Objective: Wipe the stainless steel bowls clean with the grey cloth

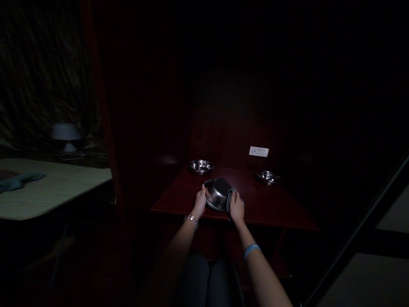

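A shiny metal bowl [217, 192] is tilted between my hands above the front of a dark red desk [255, 209], its underside turned up toward me. My left hand [200, 201] is closed on the bowl's left rim, with a beaded bracelet at that wrist. On the right side, my right hand [237, 207] presses a dark cloth [228, 204] against the bowl's wall. Much of the cloth is hidden by the fingers. A blue band circles my right forearm.
Two more metal bowls stand farther back, a left bowl [201, 166] and a right bowl [269, 177]. A white socket panel [258, 151] is on the back wall. At left, a pale table [60, 183] bears a bluish cloth [19, 181]; a lamp [66, 133] stands behind it.
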### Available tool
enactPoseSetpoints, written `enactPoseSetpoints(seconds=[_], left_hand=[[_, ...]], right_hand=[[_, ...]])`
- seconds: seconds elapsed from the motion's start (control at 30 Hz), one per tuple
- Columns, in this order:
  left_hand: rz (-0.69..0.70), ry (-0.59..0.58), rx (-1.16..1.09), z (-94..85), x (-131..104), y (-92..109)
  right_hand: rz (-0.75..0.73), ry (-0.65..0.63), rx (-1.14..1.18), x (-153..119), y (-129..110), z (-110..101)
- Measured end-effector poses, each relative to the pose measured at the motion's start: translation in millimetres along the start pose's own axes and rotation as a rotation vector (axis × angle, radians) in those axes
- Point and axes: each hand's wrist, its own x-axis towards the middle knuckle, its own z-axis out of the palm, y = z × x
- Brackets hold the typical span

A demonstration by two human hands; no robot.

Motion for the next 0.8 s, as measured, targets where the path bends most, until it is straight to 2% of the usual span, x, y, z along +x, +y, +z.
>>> enactPoseSetpoints(seconds=[0.57,0.8], left_hand=[[-0.005,0.027,-0.016,1.5,-1.1,2.3],[0.005,0.004,-0.015,-0.1,-0.1,-0.1]], right_hand=[[-0.012,0.01,-0.015,2.4,2.9,2.4],[-0.006,0.015,0.004,1.7,3.4,2.2]])
